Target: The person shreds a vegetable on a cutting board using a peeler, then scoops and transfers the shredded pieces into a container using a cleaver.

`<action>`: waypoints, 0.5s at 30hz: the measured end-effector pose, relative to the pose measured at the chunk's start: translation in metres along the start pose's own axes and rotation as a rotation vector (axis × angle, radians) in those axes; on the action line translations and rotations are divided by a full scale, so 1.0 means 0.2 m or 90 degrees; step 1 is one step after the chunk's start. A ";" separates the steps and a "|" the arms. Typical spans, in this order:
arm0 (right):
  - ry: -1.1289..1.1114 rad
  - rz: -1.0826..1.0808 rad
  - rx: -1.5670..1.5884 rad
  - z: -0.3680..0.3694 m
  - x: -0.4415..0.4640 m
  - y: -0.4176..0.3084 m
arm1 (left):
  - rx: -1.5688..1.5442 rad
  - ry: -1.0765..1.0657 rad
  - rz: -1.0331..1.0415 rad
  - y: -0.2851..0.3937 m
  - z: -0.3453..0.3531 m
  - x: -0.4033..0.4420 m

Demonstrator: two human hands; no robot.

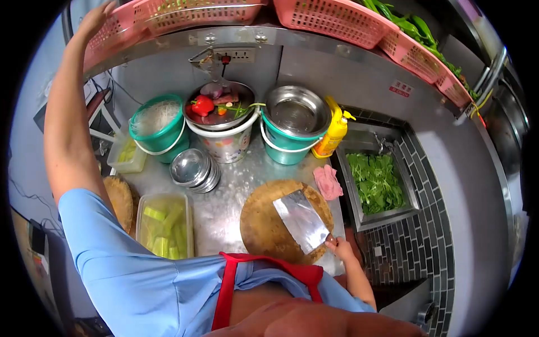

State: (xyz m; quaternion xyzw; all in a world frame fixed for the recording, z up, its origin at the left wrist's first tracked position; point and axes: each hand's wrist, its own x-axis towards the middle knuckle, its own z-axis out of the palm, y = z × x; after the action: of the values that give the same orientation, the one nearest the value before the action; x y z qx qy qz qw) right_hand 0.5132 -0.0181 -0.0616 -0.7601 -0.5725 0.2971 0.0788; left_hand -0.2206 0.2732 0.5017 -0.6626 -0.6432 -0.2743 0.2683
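My right hand [339, 248] is closed around the handle of a cleaver [303, 220]. The broad metal blade lies over the round wooden chopping board [261, 216]. High at the upper left, my left hand [96, 19] is raised to the end of a pink plastic basket [120, 25] on the overhead shelf. Its fingertips reach the basket's rim near the edge of view, and I cannot make out whether they grip it. A pink cloth [328, 182] lies beside the board's upper right edge.
Leafy greens [376, 182] fill the sink at right. A yellow pump bottle [335, 132], green buckets [285, 149] and a bowl with a red pepper [202, 105] line the wall. Stacked metal bowls [193, 170] and a container of cut green vegetable [164, 227] stand left of the board.
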 end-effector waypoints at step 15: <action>-0.024 0.041 0.037 0.04 0.04 0.04 | 0.042 0.151 -0.072 0.13 -0.24 -0.01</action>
State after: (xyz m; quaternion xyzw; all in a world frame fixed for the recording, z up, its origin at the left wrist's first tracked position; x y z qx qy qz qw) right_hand 0.5173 -0.0156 -0.0743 -0.7699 -0.5399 0.3305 0.0806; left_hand -0.1957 0.2376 0.5333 -0.5788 -0.6519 -0.3442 0.3486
